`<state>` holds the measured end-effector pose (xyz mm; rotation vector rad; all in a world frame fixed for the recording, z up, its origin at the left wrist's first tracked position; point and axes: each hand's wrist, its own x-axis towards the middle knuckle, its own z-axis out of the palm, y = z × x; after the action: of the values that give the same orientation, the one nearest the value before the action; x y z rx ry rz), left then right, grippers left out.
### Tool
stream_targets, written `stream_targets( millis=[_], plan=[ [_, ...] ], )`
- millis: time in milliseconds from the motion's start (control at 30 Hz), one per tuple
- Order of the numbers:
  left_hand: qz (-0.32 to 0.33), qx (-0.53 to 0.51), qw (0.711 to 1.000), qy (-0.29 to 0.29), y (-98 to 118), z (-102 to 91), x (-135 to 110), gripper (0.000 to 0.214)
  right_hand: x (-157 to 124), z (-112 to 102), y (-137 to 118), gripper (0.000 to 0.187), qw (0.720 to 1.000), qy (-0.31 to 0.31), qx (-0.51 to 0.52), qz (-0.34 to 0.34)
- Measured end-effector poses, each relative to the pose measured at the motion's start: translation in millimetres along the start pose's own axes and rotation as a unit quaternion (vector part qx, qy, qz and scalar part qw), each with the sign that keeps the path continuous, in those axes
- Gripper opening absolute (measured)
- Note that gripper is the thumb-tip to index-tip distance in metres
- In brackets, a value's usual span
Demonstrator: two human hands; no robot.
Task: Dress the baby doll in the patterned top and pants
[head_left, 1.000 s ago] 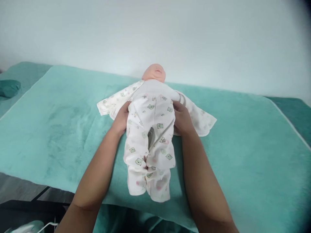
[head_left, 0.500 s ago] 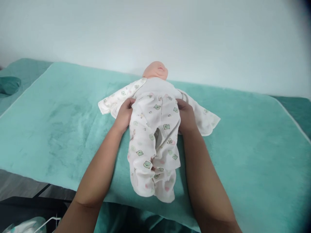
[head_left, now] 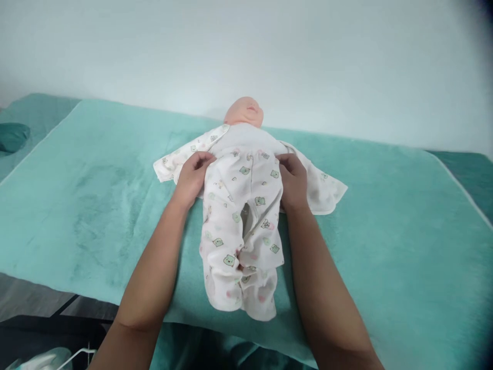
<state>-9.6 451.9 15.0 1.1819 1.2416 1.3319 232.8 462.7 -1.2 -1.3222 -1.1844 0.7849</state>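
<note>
A baby doll (head_left: 245, 110) lies on its back on a teal towel (head_left: 96, 200), head toward the wall. It wears white footed trousers (head_left: 241, 231) printed with small green bears. An open white printed top (head_left: 325, 187) is spread under it on both sides. My left hand (head_left: 192, 174) grips the trousers' waistband at the doll's left side in view, fingers curled. My right hand (head_left: 293, 177) grips the waistband on the other side, fingers also curled.
The towel covers a table against a pale wall. A darker teal bundle (head_left: 13, 136) lies at the far left. A white and green object (head_left: 42, 359) with a cord sits below the table's near left edge.
Both hands have slid the trousers' waistband up the doll's body toward its chest. The doll has shifted a little with the pull.
</note>
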Motion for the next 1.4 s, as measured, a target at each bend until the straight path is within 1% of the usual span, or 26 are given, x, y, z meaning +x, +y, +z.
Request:
stream_targets(
  millis=[67, 100, 167, 267, 333, 400, 433, 500, 567, 667, 767, 833, 900, 967, 1100, 1167, 1267, 1400],
  plan=[
    [0.006, 0.005, 1.0, -0.029, 2, -1.9, 1, 0.021, 1, 0, -2, 0.01, 0.999, 0.015, 0.002, -0.04],
    [0.009, 0.011, 0.999, -0.041, 3, -2.7, 1, 0.021, 2, 0, -3, 0.011, 0.998, 0.012, 0.007, -0.06],
    [0.031, 0.031, 0.998, -0.05, 3, -3.5, 3, 0.019, 3, -1, -5, 0.016, 0.996, -0.021, 0.016, -0.085],
    [0.091, 0.056, 0.993, -0.052, 2, -2.2, 5, 0.017, 4, -4, -7, 0.023, 0.993, -0.082, 0.016, -0.087],
    [0.114, 0.06, 0.989, -0.067, 0, -0.1, 7, 0.018, 4, -6, -9, 0.024, 0.991, -0.095, 0.0, -0.095],
    [0.122, 0.068, 0.988, -0.072, -2, 2.0, 11, 0.018, 3, -7, -11, 0.025, 0.988, -0.089, -0.031, -0.122],
    [0.123, 0.079, 0.987, -0.062, -2, 2.9, 14, 0.019, 3, -7, -13, 0.025, 0.986, -0.086, -0.047, -0.137],
    [0.123, 0.109, 0.986, -0.021, -4, 4.3, 22, 0.023, 6, -6, -15, 0.025, 0.981, -0.089, -0.065, -0.159],
    [0.12, 0.13, 0.984, 0.019, -6, 6.0, 35, 0.027, 14, -3, -17, 0.026, 0.979, -0.105, -0.071, -0.158],
    [0.115, 0.121, 0.985, 0.042, -10, 10.0, 56, 0.031, 34, 0, -20, 0.024, 0.977, -0.118, -0.11, -0.143],
    [0.098, 0.105, 0.988, 0.059, -15, 15.1, 72, 0.032, 57, 4, -19, 0.02, 0.971, -0.089, -0.176, -0.133],
    [0.091, 0.103, 0.988, 0.068, -17, 18.0, 75, 0.03, 66, 7, -15, 0.017, 0.972, -0.052, -0.194, -0.125],
    [0.095, 0.111, 0.987, 0.066, -17, 20.1, 71, 0.027, 69, 10, -8, 0.017, 0.977, -0.03, -0.181, -0.113],
    [0.101, 0.126, 0.985, 0.058, -16, 21.2, 63, 0.021, 67, 12, -3, 0.017, 0.983, -0.035, -0.154, -0.097],
    [0.119, 0.141, 0.982, 0.037, -9, 21.3, 49, 0.013, 56, 11, -1, 0.016, 0.992, -0.072, -0.08, -0.068],
    [0.148, 0.147, 0.978, 0.028, -7, 20.5, 47, 0.013, 53, 9, -2, 0.017, 0.992, -0.098, -0.035, -0.077],
    [0.196, 0.166, 0.966, 0.008, -6, 18.6, 50, 0.013, 54, 6, -3, 0.023, 0.985, -0.147, 0.007, -0.095],
    [0.229, 0.173, 0.958, -0.02, -6, 17.9, 57, 0.011, 59, 6, -4, 0.03, 0.976, -0.203, 0.052, -0.062]
  ],
)
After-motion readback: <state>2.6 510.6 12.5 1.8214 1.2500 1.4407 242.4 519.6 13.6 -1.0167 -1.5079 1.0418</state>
